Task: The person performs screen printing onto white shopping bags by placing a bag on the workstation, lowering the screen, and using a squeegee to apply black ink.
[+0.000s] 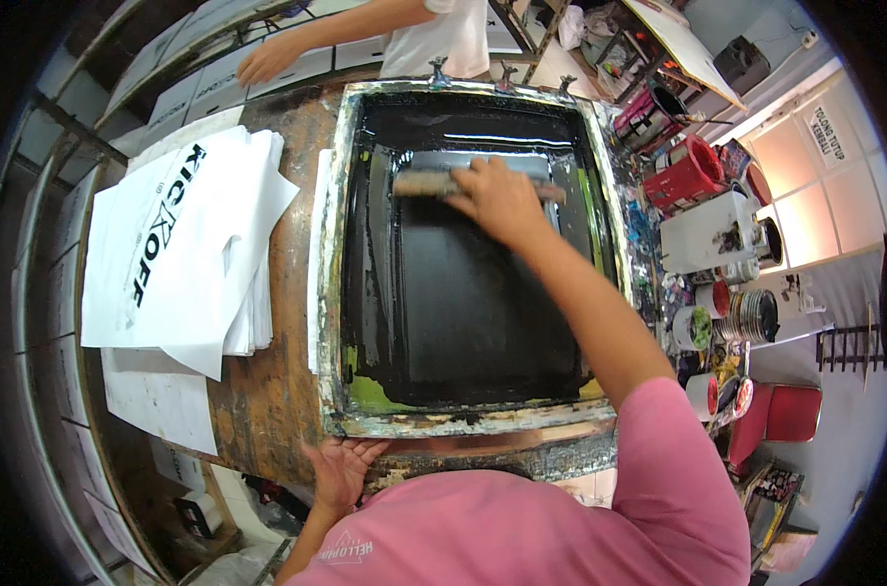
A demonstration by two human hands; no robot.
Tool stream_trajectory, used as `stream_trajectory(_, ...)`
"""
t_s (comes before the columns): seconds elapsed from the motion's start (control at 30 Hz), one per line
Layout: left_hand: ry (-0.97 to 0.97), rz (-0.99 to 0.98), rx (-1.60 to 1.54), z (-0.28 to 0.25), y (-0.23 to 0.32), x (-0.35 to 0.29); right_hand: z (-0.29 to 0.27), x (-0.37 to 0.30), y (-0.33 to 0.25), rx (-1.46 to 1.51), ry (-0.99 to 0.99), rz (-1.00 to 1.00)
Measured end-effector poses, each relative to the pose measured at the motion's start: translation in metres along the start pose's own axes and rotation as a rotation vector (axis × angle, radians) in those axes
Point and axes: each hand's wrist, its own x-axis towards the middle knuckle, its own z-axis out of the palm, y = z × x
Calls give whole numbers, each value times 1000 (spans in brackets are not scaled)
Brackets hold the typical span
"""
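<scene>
A screen-printing frame with a worn, paint-crusted rim lies in front of me, its mesh covered in black ink. Near the far end of the mesh, my right hand is closed over the long wooden handle of a squeegee, slightly blurred by motion. The squeegee lies crosswise and its blade is hidden. My left hand is palm up at the frame's near left corner, fingers stretched out by its lower edge. To the left lies a pile of white sheets or bags with black print, one showing a cutout.
Clamps line the frame's far edge. Paint tubs and cans crowd the right side, beside a white container. Another person's arm reaches left beyond the wooden table. Metal racks stand at the left.
</scene>
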Motion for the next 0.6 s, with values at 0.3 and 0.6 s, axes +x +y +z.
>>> stream_trajectory(0.3,-235,73,-101,-15,-3,-1,-20,97,63,87,-155,-47)
stream_trajectory(0.6,-431,83,-98,-20,-1,6,-35,-7,-9,-25,-84,-46)
